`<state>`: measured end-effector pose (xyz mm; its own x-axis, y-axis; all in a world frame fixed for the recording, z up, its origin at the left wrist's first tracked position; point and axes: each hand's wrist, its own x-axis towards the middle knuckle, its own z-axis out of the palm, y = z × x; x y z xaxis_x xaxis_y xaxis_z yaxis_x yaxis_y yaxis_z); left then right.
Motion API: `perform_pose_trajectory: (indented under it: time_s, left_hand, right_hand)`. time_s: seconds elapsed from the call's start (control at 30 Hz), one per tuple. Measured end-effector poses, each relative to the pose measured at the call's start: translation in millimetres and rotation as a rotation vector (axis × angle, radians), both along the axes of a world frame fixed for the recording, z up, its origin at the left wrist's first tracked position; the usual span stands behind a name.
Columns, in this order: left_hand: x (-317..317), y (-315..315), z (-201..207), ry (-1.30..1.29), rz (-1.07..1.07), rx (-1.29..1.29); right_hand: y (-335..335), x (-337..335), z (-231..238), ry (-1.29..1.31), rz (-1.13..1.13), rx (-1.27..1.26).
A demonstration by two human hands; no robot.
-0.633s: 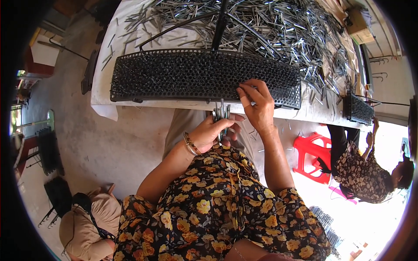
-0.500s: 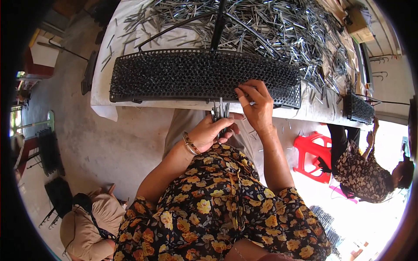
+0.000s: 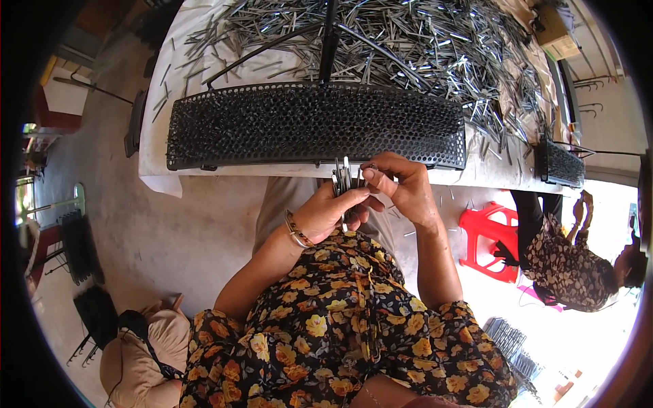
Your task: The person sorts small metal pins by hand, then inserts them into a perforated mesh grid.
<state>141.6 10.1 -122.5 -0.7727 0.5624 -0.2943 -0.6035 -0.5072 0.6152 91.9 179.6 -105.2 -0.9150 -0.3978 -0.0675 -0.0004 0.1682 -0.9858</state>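
My left hand (image 3: 321, 213) is closed round a bundle of thin metal strips (image 3: 345, 178), their ends sticking up past the fingers. Beside the bundle's upper end, my right hand (image 3: 407, 192) pinches with thumb and forefinger at one of the strips; its fingertips partly hide it. Just beyond both hands, a long black perforated rack (image 3: 272, 126) lies at the table's near edge. Many of its round holes are filled with dark strip ends, most densely at the left, while holes at the right end show bare. A black post with slanting struts (image 3: 329, 44) rises from its far side.
A white-covered table (image 3: 153, 153) carries a large pile of loose metal strips (image 3: 435, 54). To the right are a smaller black rack (image 3: 563, 164), a red plastic stool (image 3: 486, 238) and a seated person (image 3: 578, 262). Another person (image 3: 153, 353) is at the lower left.
My right hand has come back from the rack's surface to the bundle in my left hand. The left hand stays in nearly the same place, holding the strips.
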Motion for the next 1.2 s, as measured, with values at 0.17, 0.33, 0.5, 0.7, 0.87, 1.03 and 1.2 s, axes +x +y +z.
perform_pose_trajectory:
  time_s: [0.17,0.33,0.5,0.7,0.87,1.03,1.2]
  left_hand:
    - [0,7,-3,0.046,0.105,-0.165]
    - [-4,11,5,-0.002,0.134,-0.186]
    - [-4,14,0,-0.008,0.129,-0.212]
    - [2,14,-6,-0.050,0.084,-0.234]
    - [3,13,-9,-0.062,0.084,-0.227]
    - [3,13,-11,-0.081,0.069,-0.217]
    - [3,12,-9,-0.073,0.063,-0.226]
  right_hand:
    - [10,1,-2,-0.139,-0.086,-0.032]
    - [15,-11,8,-0.086,-0.164,0.015]
    - [15,-26,10,0.070,-0.241,-0.055]
    - [11,-43,10,0.436,-0.155,0.216]
    - [11,-43,4,0.510,-0.120,0.263]
    - [7,-41,7,0.472,-0.153,0.253]
    - [8,-41,4,0.536,-0.204,0.307]
